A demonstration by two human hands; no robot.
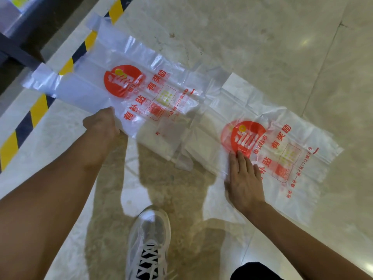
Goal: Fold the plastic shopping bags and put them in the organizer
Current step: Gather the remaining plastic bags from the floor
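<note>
Two clear plastic shopping bags with red print lie on the marble floor. My left hand (102,123) grips the near edge of the left bag (129,87), which stretches up and left, its handles reaching over the striped floor tape. My right hand (244,178) presses flat, fingers straight, on the right bag (286,154), just below its red round logo. The right bag lies spread on the floor with creases. The two bags overlap in the middle. No organizer is in view.
Yellow-and-black hazard tape (38,110) runs diagonally along the floor at left, beside a dark frame (18,49). My white sneaker (149,243) stands at the bottom centre, and a dark knee (254,271) shows at bottom right.
</note>
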